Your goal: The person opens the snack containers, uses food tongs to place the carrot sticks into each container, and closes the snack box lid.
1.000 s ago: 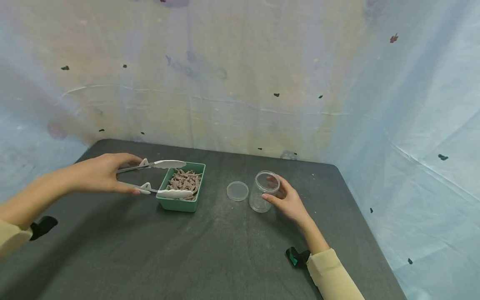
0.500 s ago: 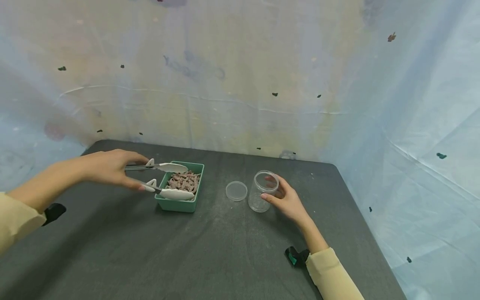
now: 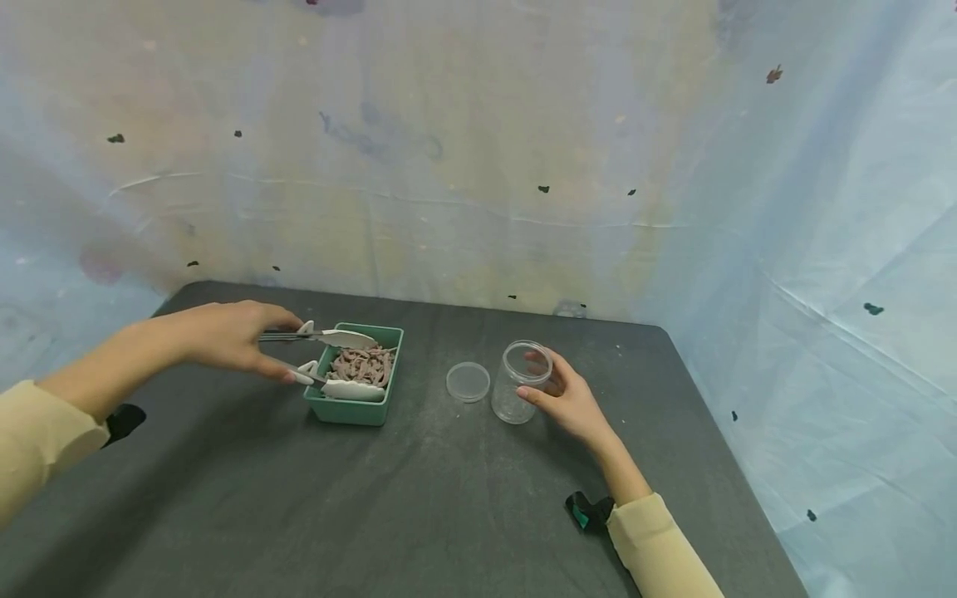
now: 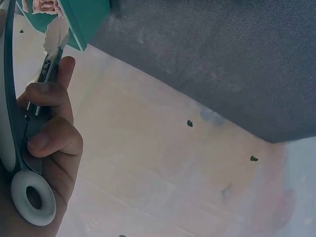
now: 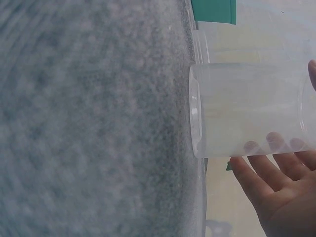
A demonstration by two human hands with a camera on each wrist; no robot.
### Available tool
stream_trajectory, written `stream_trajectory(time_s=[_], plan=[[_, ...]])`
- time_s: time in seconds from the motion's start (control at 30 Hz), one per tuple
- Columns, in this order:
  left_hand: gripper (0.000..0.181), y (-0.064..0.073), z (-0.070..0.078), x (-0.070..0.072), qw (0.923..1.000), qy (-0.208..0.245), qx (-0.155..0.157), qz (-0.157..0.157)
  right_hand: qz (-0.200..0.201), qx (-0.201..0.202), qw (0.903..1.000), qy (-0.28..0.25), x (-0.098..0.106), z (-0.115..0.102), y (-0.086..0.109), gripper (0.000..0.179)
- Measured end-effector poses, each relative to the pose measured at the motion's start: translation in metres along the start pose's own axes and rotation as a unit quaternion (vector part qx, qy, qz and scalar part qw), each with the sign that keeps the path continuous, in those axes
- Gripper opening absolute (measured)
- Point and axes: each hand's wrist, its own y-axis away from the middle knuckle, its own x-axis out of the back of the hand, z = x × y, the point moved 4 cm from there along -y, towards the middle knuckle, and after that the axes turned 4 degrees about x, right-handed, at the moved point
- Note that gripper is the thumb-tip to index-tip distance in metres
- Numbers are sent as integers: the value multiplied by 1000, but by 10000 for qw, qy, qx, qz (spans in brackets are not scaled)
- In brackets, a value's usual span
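Note:
My left hand (image 3: 232, 336) grips a pair of tongs (image 3: 355, 390) with metal arms and white scalloped tips. The tips are spread apart over a green rectangular tub (image 3: 347, 412) of brownish-pink strips (image 3: 364, 365), one at the near side and one at the far side. In the left wrist view, fingers curl round the handle and a white ring (image 4: 19, 197) shows at its end. With thumb and fingers round its side, my right hand (image 3: 574, 407) holds a clear, lidless jar (image 3: 512, 404) upright on the table. The jar (image 5: 247, 108) looks empty in the right wrist view.
A clear round lid (image 3: 468, 382) lies flat between the tub and the jar. The dark grey table (image 3: 419, 507) ends at a pale, patterned sheet (image 3: 419, 208) hanging behind and at the sides.
My left hand has moved right, carrying the tongs further over the tub, and their tips have drawn slightly closer together. The right hand stays on the jar.

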Motion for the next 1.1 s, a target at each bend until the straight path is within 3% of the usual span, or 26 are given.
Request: stream_trajectory(time_s=[0.37, 1.1], plan=[[83, 2, -2, -1, 9997, 130, -196, 14, 8, -102, 9999, 4, 0, -1, 0, 75], [53, 9, 0, -3, 9987, 69, -267, 427, -11, -131, 9999, 71, -1, -2, 0, 75]])
